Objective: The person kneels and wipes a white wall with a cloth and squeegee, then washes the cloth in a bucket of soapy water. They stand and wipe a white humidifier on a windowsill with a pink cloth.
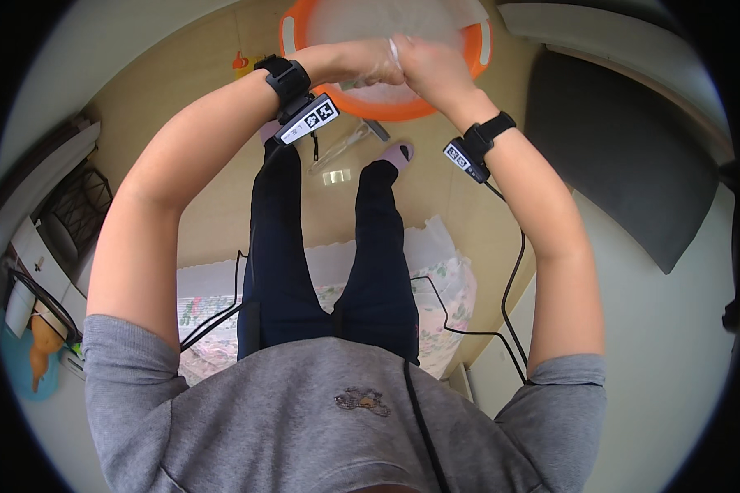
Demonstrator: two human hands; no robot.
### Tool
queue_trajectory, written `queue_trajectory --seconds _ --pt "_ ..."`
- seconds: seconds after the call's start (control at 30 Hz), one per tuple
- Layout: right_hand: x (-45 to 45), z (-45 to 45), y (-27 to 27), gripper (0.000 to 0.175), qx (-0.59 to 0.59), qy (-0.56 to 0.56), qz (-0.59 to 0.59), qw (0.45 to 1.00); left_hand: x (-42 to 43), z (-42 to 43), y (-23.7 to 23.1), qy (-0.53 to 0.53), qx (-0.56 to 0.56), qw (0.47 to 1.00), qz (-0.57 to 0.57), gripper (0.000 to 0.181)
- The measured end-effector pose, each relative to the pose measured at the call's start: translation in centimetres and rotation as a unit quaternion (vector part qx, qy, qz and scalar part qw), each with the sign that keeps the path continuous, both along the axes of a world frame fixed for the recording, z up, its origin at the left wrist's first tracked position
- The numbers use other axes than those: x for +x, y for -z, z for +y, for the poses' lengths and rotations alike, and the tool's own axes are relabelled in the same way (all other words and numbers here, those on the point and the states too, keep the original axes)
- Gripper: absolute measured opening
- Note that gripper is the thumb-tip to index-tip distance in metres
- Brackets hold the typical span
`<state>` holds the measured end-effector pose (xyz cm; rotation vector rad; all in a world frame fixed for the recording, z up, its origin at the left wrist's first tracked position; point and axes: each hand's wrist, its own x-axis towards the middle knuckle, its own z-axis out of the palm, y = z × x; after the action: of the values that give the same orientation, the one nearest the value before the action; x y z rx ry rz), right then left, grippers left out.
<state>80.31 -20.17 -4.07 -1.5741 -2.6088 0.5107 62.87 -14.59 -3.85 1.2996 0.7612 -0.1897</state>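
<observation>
My left hand and my right hand meet above an orange plastic basin with pale handles. A white strip of wet cloth shows between them, and both hands are closed on it; most of it is hidden by the fingers. Blur softens the outline of my right hand. Below the hands, the basin holds cloudy water with white foam. Another piece of white material lies over the basin's far right rim.
A squeegee-like tool with a clear handle lies on the floor between my feet and the basin. Left of the basin stands a yellow bottle with an orange cap. A dark panel is at right. Black cables trail from the wrist devices.
</observation>
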Motion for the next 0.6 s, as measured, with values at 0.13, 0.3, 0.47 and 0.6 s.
queue_trajectory --seconds 0.13,0.3,0.47,0.6 --pt "-0.6 0.4 -0.2 0.018 -0.089 0.061 -0.026 0.994 1.0 -0.8 1.9 0.013 0.328 0.945 -0.011 0.014" --pt "-0.2 0.5 0.0 0.027 -0.201 0.135 0.029 0.970 1.9 -0.9 4.1 0.065 0.486 0.869 0.062 0.016" --pt "0.3 -0.2 1.4 0.024 -0.273 0.258 0.151 0.914 3.8 0.5 4.6 0.163 0.488 0.854 0.078 0.035" --pt "0.4 -0.9 0.9 0.020 -0.438 0.337 0.304 0.776 3.7 0.1 3.7 0.194 0.515 0.832 0.064 0.029"
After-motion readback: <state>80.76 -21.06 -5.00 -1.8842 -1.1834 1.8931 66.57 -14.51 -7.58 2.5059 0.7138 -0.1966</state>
